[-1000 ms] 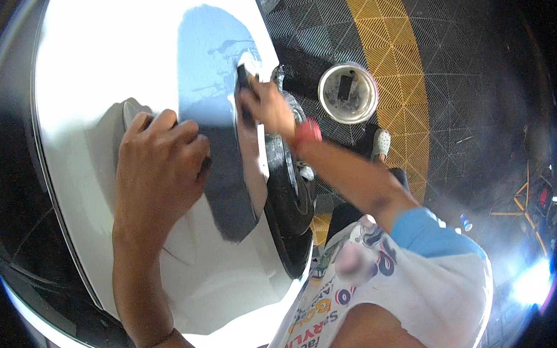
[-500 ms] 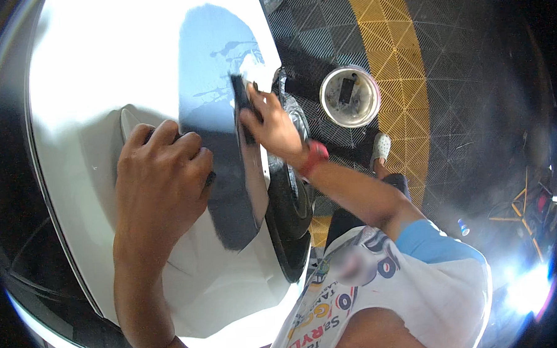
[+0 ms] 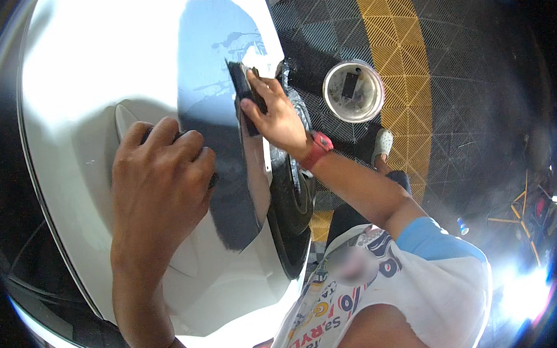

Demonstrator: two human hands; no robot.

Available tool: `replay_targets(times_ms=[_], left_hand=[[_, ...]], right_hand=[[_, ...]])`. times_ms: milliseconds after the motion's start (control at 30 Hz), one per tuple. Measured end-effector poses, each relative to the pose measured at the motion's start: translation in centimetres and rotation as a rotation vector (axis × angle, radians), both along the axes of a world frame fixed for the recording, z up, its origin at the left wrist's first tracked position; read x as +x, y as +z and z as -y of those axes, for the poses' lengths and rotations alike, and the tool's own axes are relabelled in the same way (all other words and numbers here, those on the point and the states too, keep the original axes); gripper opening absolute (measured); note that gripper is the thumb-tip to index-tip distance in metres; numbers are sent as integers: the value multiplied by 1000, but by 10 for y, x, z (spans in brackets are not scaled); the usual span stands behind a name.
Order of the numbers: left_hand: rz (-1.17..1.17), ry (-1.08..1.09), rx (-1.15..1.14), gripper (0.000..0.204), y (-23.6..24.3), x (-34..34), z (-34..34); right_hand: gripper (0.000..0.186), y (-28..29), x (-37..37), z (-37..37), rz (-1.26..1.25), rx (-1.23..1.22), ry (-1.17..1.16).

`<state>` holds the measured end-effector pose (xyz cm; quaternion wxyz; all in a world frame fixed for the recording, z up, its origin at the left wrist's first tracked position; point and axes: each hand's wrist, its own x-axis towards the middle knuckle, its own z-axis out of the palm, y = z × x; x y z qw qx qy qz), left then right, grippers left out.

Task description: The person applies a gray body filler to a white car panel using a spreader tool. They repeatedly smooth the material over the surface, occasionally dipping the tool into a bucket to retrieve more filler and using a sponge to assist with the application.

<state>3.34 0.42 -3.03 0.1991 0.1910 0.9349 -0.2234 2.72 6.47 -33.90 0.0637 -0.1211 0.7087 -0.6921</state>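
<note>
A white car body panel (image 3: 215, 289) lies before me with a long dark grey patch (image 3: 217, 133) on it, wet-looking and streaked at its far end. My right hand (image 3: 277, 115), with a red watch on the wrist, grips a thin black flat pad (image 3: 240, 82) pressed on the patch's right side; whether it is sandpaper or rubber cannot be told. My left hand (image 3: 160, 167) is curled left of the patch, over the panel. Its fingers close round a dark object (image 3: 213, 180) that shows only at the edges, its kind hidden.
A round bucket (image 3: 375, 110) with a dark rectangular piece inside stands on the black tiled floor (image 3: 308, 8). A yellow tile strip (image 3: 405, 75) runs beyond it. A dark wheel or tyre edge (image 3: 291, 254) borders the panel. A yellow-legged stand (image 3: 526, 225) and bright lamp (image 3: 526, 294) are at right.
The view has shifted slightly, so panel and bucket sit a little higher. My right hand and the black pad have moved slightly farther along the patch's edge; my left hand stays nearly in place.
</note>
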Motion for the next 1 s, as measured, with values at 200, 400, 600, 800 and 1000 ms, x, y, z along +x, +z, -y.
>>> replay_targets(times_ms=[200, 400, 600, 800, 1000], left_hand=[[-32, -61, 25, 19, 4, -11, -1], [-29, 1, 50, 18, 0, 4, 4], [-85, -83, 110, 18, 1, -3, 2], [-112, -81, 119, 22, 8, 3, 6], [-142, -147, 224, 19, -1, 8, 16]], right_hand=[[68, -76, -110, 26, 479, 240, 260], [71, 43, 72, -37, -99, 5, 74], [66, -64, -30, 3, 235, 184, 66], [71, -12, 58, -6, 130, 109, 105], [69, 39, 109, -42, 201, 74, 123]])
